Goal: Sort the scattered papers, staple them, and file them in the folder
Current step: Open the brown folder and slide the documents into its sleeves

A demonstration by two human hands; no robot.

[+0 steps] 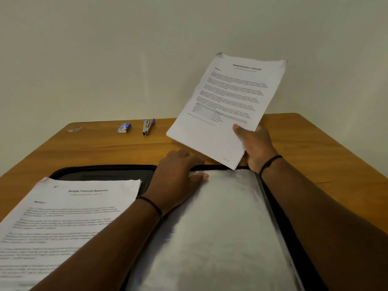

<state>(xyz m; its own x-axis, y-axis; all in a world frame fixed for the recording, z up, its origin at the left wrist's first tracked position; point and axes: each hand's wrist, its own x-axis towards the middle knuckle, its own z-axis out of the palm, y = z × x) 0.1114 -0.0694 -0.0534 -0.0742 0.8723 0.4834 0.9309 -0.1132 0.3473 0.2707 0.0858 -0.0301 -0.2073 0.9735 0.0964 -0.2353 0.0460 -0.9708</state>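
A black folder [100, 173] lies open on the wooden desk, with a clear plastic sleeve [218, 223] on its right half. My left hand [178, 177] rests on the sleeve's top edge, its fingers curled over the rim and the thumb lying on the plastic. My right hand [257, 147] pinches the lower corner of a paper set headed "Sample Education Transcript" [226, 106], held tilted above the desk's far side. A second set headed "Sample Financial Statement" [69, 223] lies on the folder's left half.
At the desk's far edge lie a purple stapler [148, 127], a small staple box [124, 128] and a few loose staples [74, 129]. The wooden desk [315, 148] meets a plain wall behind. Its right corner is near my right forearm.
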